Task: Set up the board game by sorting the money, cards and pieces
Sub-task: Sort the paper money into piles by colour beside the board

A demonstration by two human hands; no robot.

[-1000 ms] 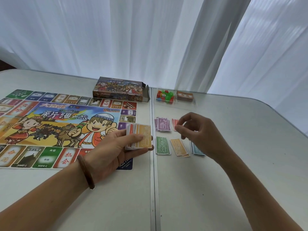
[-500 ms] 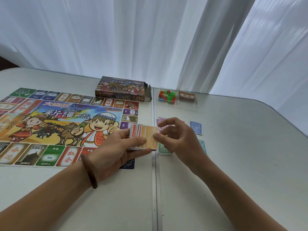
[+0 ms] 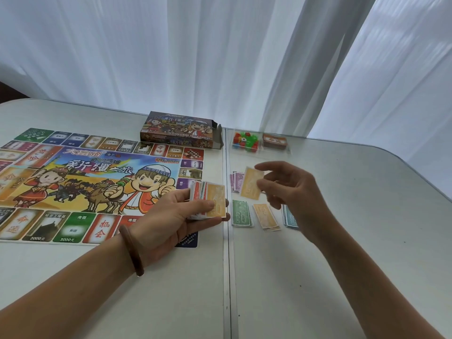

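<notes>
Head view. You are holding a fanned stack of mixed notes in your left hand. The fingers are curling under the stack and the thumb is pressing on its top orange note. The stack is hanging over the right edge of the game board, close to the seam of the table. A brown bracelet is sitting on that wrist.

Your right hand is pinching a single orange note between thumb and forefinger, and the other fingers are spreading loosely. The note is hanging in the air, tilted. In this view it is overlapping the right side of the purple pile.

Sorted money is lying on the table right of the seam. The purple pile is lying on the far side. The green pile, the orange pile and the blue pile are lying in a row nearer to you. Your right hand is partly covering the blue pile.

Farther back, the coloured pieces and a brown card deck are sitting side by side in a clear tray. The game box is lying just left of the tray, one end flap open, touching the far edge of the board. White curtains are hanging behind the table.
</notes>
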